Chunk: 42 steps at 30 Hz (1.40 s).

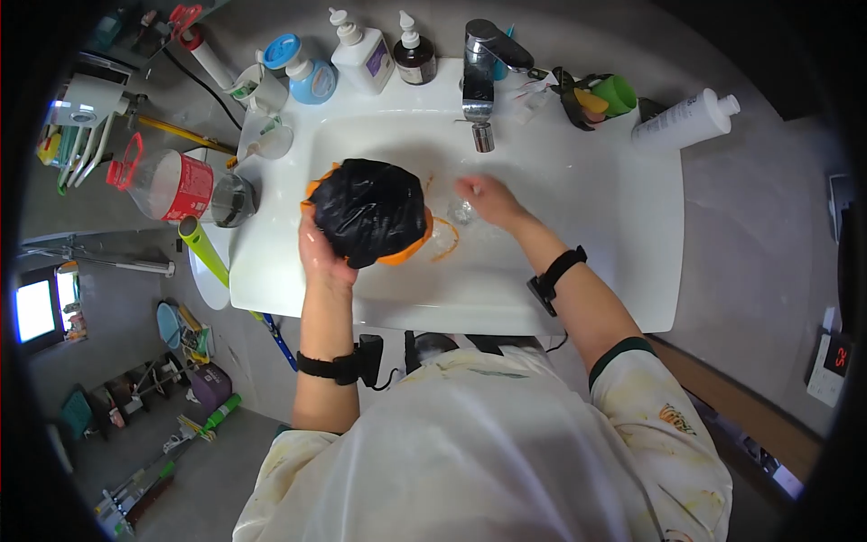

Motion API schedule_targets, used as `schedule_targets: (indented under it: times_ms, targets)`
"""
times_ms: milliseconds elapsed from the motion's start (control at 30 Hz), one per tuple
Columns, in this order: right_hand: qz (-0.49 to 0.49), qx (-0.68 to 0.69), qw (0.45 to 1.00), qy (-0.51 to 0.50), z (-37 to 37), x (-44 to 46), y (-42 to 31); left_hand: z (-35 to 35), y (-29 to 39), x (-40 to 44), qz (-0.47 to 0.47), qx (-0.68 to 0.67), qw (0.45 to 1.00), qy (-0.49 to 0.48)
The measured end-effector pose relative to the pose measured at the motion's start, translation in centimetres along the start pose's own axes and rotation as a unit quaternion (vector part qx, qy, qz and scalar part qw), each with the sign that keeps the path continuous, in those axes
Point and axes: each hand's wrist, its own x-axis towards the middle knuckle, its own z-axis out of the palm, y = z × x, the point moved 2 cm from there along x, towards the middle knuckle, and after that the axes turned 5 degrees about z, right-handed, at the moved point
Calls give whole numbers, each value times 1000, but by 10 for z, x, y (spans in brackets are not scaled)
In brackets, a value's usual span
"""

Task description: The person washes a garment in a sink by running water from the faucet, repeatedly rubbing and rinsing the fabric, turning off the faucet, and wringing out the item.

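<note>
Over the left part of the white sink basin, my left hand (323, 248) holds a black, wrinkled, wet-looking item (370, 212) with an orange edge, its fingers partly hidden beneath it. An orange cord (449, 240) hangs in a loop at the item's right side. My right hand (488, 199) is to the right of the item, apart from it, below the chrome faucet (480, 90). Its fingers are curled together, and whatever they may hold is too small to make out. Both forearms wear black straps.
Behind the basin (578, 271) stand a blue bottle (313, 81), a white pump bottle (363, 59), a brown pump bottle (415, 63) and a green cup (616, 94). A white bottle (682, 122) lies at the right corner. On the left is a large plastic bottle (185, 185).
</note>
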Motion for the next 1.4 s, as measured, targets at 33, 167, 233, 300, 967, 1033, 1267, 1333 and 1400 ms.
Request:
schedule_targets:
  times_ms: [33,167,233,300,967,1033,1267,1333,1400]
  targets:
    - [33,-105,993,-52,14,-3,18,0,6,-5,19,-3,1000,19]
    - [-101,-296,950,2,68,-3,70,-6,19,-10,65,-9,996,52]
    - [-136,-305,940,65,69,-9,52,-11,21,-14,72,-10,996,54]
    - [-107,-310,943,58,73,5,56,-16,23,-14,73,-18,996,46]
    - [-27,-303,953,1,28,23,47,-9,36,-27,109,-76,991,35]
    - [34,-61,994,81,22,5,42,1,38,-32,133,-74,987,48]
    - [73,559,826,31,10,-100,-102,30,1,-26,229,9,972,55]
    - [-34,658,745,-102,9,-96,-141,49,-20,-33,275,46,960,-15]
    - [-12,695,713,-93,15,-66,-133,64,-40,-46,321,155,933,-49]
